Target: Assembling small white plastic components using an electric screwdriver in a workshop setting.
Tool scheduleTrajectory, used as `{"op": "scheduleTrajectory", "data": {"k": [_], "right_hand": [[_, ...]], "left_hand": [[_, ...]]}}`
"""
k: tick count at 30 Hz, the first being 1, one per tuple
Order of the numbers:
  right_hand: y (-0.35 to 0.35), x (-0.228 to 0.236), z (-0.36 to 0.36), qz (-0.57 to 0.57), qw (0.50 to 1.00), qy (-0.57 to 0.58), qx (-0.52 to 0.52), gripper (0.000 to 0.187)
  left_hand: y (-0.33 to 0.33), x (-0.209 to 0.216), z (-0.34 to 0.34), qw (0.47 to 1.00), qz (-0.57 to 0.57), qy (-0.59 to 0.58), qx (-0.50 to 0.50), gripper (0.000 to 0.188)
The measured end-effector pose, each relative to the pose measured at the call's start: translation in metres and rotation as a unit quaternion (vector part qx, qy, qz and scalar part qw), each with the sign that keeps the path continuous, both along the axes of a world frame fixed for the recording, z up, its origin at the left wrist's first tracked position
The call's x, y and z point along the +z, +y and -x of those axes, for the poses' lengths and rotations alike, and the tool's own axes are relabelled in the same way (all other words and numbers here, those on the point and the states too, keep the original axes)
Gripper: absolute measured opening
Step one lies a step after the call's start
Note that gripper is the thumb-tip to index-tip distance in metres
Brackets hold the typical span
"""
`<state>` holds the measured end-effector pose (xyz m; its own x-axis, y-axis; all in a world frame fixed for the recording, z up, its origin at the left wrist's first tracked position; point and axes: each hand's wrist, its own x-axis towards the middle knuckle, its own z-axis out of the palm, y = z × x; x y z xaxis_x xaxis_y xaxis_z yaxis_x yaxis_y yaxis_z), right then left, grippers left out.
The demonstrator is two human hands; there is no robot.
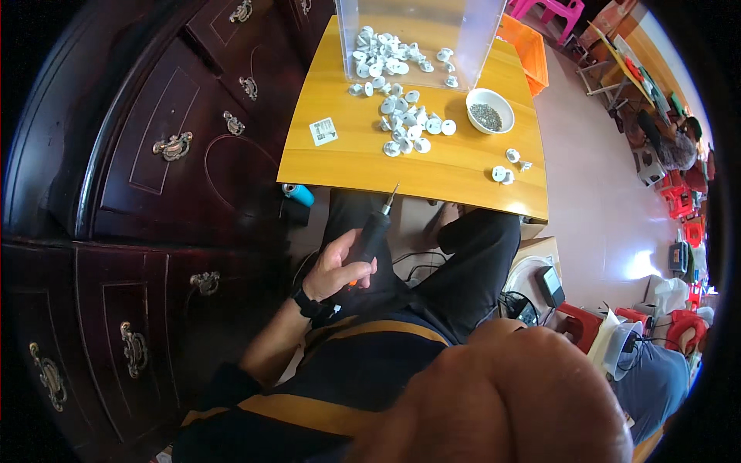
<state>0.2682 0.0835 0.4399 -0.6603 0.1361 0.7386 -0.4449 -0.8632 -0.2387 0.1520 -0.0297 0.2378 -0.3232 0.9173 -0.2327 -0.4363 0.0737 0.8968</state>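
Observation:
My left hand (340, 266) is closed around a black electric screwdriver (371, 235), held over my lap with its metal bit pointing up toward the table's front edge. A dark watch sits on that wrist. My right hand (532, 393) looms large and blurred at the lower right, very close to the camera; its fingertips are hidden. On the yellow wooden table (340, 174) lie several small white round plastic parts (405, 119) in a loose heap. More of them are in a clear plastic bin (432, 38) lying behind. A white bowl (490, 99) of small metal screws stands right of the heap.
A few white parts (502, 176) lie apart near the table's right edge, and a square label (323, 131) at its left. Dark drawers (177, 139) flank the left. An orange crate (529, 54) stands behind; a cardboard box (540, 251) and red stool (579, 324) are at right.

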Motion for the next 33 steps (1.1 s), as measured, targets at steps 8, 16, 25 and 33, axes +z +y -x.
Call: {"op": "scheduleTrajectory", "data": {"k": [8, 16, 25, 33], "right_hand": [[0.087, -0.061, 0.039, -0.034, 0.885, -0.408, -0.222, 0.012], [0.175, -0.226, 0.063, -0.409, 0.488, -0.502, -0.585, 0.027], [0.179, -0.224, 0.085, -0.529, 0.389, -0.460, -0.597, 0.035], [0.175, -0.219, 0.094, -0.620, 0.342, -0.379, -0.596, 0.028]], "left_hand": [[-0.010, -0.006, 0.006, 1.000, -0.011, 0.015, 0.024, 0.052], [-0.014, -0.006, 0.010, 1.000, 0.012, 0.002, 0.029, 0.051], [-0.017, -0.006, 0.015, 0.999, 0.017, 0.011, 0.034, 0.048], [-0.011, -0.002, 0.014, 0.999, 0.022, 0.007, 0.036, 0.045]]}}
